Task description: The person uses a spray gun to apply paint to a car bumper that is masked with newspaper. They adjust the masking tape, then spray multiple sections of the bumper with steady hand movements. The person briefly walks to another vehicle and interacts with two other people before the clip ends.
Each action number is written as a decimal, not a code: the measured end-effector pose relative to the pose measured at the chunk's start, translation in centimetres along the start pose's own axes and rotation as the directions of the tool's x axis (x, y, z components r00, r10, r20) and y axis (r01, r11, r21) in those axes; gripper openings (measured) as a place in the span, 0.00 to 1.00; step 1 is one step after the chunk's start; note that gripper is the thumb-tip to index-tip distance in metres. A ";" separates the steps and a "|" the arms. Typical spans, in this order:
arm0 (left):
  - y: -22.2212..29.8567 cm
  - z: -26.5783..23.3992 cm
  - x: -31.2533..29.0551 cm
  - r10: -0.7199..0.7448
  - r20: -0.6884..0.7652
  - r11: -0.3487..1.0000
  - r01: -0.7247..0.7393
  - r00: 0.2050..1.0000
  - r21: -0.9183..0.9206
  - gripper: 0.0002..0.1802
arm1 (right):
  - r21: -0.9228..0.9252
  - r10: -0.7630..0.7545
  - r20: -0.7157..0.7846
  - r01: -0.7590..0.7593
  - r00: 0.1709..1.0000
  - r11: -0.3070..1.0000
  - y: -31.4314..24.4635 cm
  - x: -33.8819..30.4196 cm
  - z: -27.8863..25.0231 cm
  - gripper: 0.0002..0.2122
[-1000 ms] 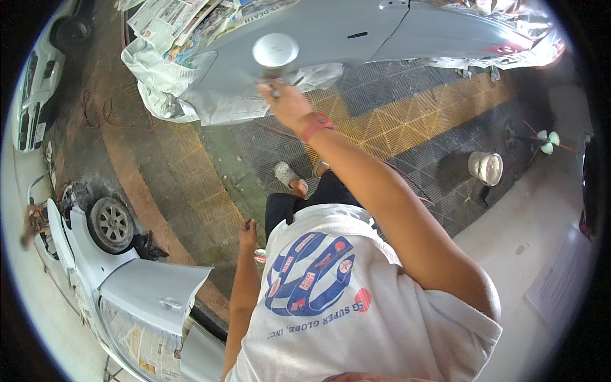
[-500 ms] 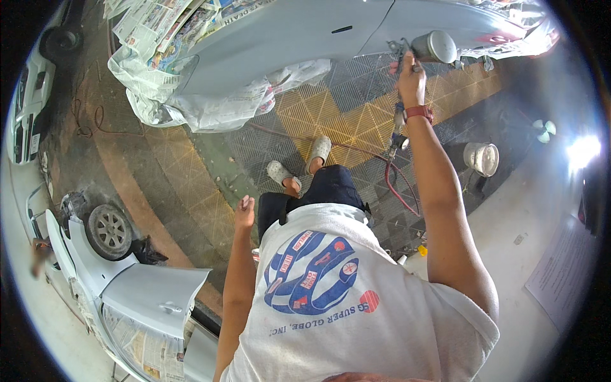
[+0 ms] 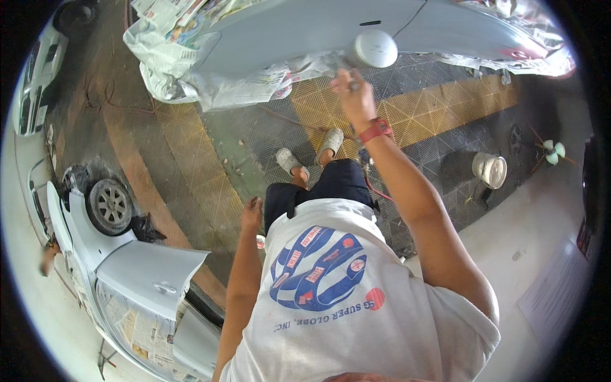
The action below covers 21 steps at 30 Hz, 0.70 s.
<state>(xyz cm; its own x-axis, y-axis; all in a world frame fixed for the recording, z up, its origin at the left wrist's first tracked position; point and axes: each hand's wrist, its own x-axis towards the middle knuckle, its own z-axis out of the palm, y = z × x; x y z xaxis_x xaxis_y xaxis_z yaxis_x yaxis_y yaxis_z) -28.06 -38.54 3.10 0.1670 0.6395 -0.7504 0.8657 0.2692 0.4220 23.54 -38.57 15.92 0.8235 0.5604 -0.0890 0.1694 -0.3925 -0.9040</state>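
Note:
My right hand (image 3: 354,94) is raised to the front of me, with its fingers wrapped round a spray gun whose body is mostly hidden and blurred. On top of the gun is a cup with a round white lid (image 3: 375,49). The gun is close to the lower side of a grey car body (image 3: 286,39), but I cannot tell the gap. A red air hose (image 3: 380,193) shows below my right forearm. My left hand (image 3: 253,207) hangs by my hip, fingers loosely bent and partly apart, with nothing visible in it.
Newspaper and plastic masking (image 3: 172,70) cover parts of the grey car. A white bucket (image 3: 489,170) and a fan (image 3: 552,153) stand at the right. A pale car part (image 3: 137,280) and a wheel (image 3: 109,207) are at the left. Grid tiles (image 3: 407,118) cover the floor.
My right hand has swept left along the car body with the spray gun, and the cup's lid now faces up toward me. My left hand stays by my hip.

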 end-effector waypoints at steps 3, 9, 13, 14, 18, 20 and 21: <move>0.7 -0.6 -1.2 -0.026 -0.008 0.998 0.026 1.000 -0.061 0.35 | -0.053 -0.125 0.136 0.133 0.983 0.990 -2.6 -2.6 5.8 0.22; -1.8 -1.7 -2.0 -0.032 -0.042 0.984 0.025 0.999 -0.175 0.35 | -0.054 -0.236 0.209 0.252 0.949 0.966 -5.9 -4.3 17.6 0.25; -5.2 -2.5 -3.7 -0.031 -0.073 0.964 0.010 0.997 -0.264 0.34 | 0.001 -0.233 0.320 0.245 0.918 0.970 -6.8 -4.6 23.0 0.25; -6.0 -2.8 -4.1 -0.034 -0.067 0.963 0.015 0.997 -0.268 0.34 | -0.025 -0.211 0.343 0.233 0.916 0.972 -6.9 -4.5 24.1 0.26; -8.2 -3.5 -5.6 -0.212 -0.025 0.945 0.198 0.977 -0.261 0.33 | -0.090 -0.109 0.412 0.160 0.905 0.983 -6.2 -3.5 26.5 0.28; -9.0 -3.7 -6.2 -0.189 -0.024 0.958 0.179 0.982 -0.226 0.33 | -0.101 -0.046 0.417 0.096 0.908 0.990 -5.3 -2.9 26.0 0.29; -9.3 -3.6 -6.2 -0.209 -0.033 0.966 0.202 0.977 -0.162 0.32 | -0.090 -0.067 0.379 0.109 0.923 0.990 -4.6 -2.7 25.2 0.29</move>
<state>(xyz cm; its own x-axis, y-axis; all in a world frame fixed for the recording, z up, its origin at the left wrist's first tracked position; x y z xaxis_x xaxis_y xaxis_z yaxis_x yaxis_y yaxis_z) -38.89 -42.41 5.68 -0.0339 0.5926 -0.8048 0.7935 0.5056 0.3388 6.90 -19.90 9.80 0.5433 0.8199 -0.1804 0.3059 -0.3934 -0.8670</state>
